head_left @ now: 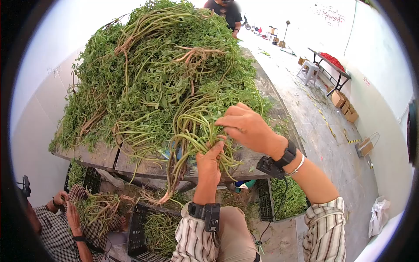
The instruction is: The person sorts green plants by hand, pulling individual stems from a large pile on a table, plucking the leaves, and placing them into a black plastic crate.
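Note:
My left hand (208,166) is closed around a bunch of green leafy stems (185,142) at the near edge of the table. Some stem ends stick out past my thumb, and a brownish rooted strand (174,170) hangs down beside this hand. Just above and to the right, my right hand (251,131) has its fingers drawn into a pinch by the upper stems. Whatever is between those fingertips is too small to make out. Behind both hands rises a big heap of leafy plants (161,83), with pale roots showing on top.
The table (94,156) bears the heap. Below it are a black crate of stems (134,229) and a crate of greens (264,198). A person in a checked shirt (56,233) sits at left; another person (231,15) stands behind. A stool (309,72) and cardboard boxes (345,107) are at right.

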`<state>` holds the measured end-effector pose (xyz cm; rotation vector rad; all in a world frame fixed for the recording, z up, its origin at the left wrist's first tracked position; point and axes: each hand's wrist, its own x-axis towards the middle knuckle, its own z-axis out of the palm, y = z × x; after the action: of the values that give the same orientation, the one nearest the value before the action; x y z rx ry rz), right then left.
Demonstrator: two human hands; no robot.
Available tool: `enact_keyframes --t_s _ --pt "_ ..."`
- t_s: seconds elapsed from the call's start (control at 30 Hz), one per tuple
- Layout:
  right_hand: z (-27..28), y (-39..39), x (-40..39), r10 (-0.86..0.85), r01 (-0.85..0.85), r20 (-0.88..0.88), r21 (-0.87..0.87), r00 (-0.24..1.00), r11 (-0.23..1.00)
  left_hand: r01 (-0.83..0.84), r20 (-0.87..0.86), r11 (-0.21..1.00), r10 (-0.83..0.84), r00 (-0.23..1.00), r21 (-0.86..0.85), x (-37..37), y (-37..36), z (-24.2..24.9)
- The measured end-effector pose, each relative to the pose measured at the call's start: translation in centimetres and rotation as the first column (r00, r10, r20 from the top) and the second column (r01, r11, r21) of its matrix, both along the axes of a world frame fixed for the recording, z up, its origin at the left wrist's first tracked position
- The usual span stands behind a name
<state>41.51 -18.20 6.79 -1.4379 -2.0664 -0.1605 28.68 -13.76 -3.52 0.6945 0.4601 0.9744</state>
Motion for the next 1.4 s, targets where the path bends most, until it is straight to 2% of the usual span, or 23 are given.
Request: enact_keyframes --t_s 0.07,0.1,0.17,0.37,0.5,0.7,0.77,0.8,0.87,0.9,1.0,1.07,1.2,1.3,1.37,1.4 --pt "-0.2 0.2 -1.0 -0.006 0.0 0.172 0.037 0.985 0.999 -0.017 -0.015 1.0 0.017 1.0 -0.021 -0.1 -0.1 0.2" --pt "-0.4 0.3 -1.1 -0.006 0.0 0.169 0.037 0.986 0.999 -0.018 -0.017 1.0 0.017 1.0 -0.02 -0.1 0.0 0.0" --pt "-0.6 0.5 -1.2 -0.065 0.05 0.287 0.062 0.956 0.997 -0.005 0.004 1.0 0.005 1.0 0.001 0.0 0.2 -0.6" --pt "-0.5 -0.7 -0.8 -0.113 0.047 0.362 0.187 0.925 0.981 -0.024 0.03 1.0 0.024 0.999 -0.014 0.1 0.1 -0.6" --pt "-1.8 -0.8 -0.2 -0.122 0.077 0.335 0.145 0.934 0.986 -0.038 0.035 0.999 0.038 0.999 -0.007 0.3 0.0 -0.7" --pt "-2.2 -0.1 0.8 -0.169 0.156 0.149 0.093 0.974 0.983 -0.012 0.014 1.0 0.012 1.0 -0.021 0.2 0.0 -0.4" --pt "-2.0 0.3 1.8 -0.246 0.273 -0.142 0.218 0.959 0.937 -0.049 -0.009 0.999 0.048 0.999 -0.023 0.2 -0.1 -0.1" --pt "-1.6 0.2 2.0 -0.246 0.273 -0.143 0.215 0.959 0.938 -0.049 -0.011 0.998 0.049 0.999 -0.026 0.2 -0.1 -0.1" --pt "-0.5 -0.2 2.1 -0.343 0.351 -0.532 -0.091 0.774 0.932 -0.05 -0.022 0.999 0.05 0.999 -0.01 0.2 0.0 -0.2" --pt "-0.2 -0.4 1.7 -0.343 0.351 -0.532 -0.091 0.774 0.932 -0.051 -0.023 0.999 0.05 0.998 -0.01 0.2 0.0 -0.3" --pt "-0.2 -0.5 0.4 -0.27 0.303 -0.471 -0.007 0.84 0.953 -0.062 -0.011 0.998 0.062 0.998 -0.002 0.4 -0.1 -0.4" --pt "-0.7 -0.1 -0.3 -0.172 0.192 -0.179 0.1 0.969 0.976 -0.075 -0.014 0.997 0.076 0.997 0.021 0.4 -0.2 -0.4" --pt "-1.6 0.7 -1.2 -0.076 0.089 -0.1 0.139 0.992 0.986 -0.087 0.004 0.996 0.087 0.996 0.023 0.4 -0.2 -0.6" --pt "-1.9 0.7 -1.6 -0.017 0.017 -0.011 0.038 1.0 0.999 -0.088 -0.01 0.996 0.088 0.996 -0.008 0.5 0.0 -0.9" --pt "-2.3 0.7 -1.7 -0.019 0.017 0.043 0.047 0.999 0.999 -0.082 0.103 0.997 0.082 0.991 -0.009 0.7 0.1 -1.1" --pt "-2.5 0.7 -1.7 -0.019 0.018 0.042 0.043 0.999 0.999 -0.081 0.102 0.997 0.082 0.991 -0.012 0.7 0.1 -1.2"
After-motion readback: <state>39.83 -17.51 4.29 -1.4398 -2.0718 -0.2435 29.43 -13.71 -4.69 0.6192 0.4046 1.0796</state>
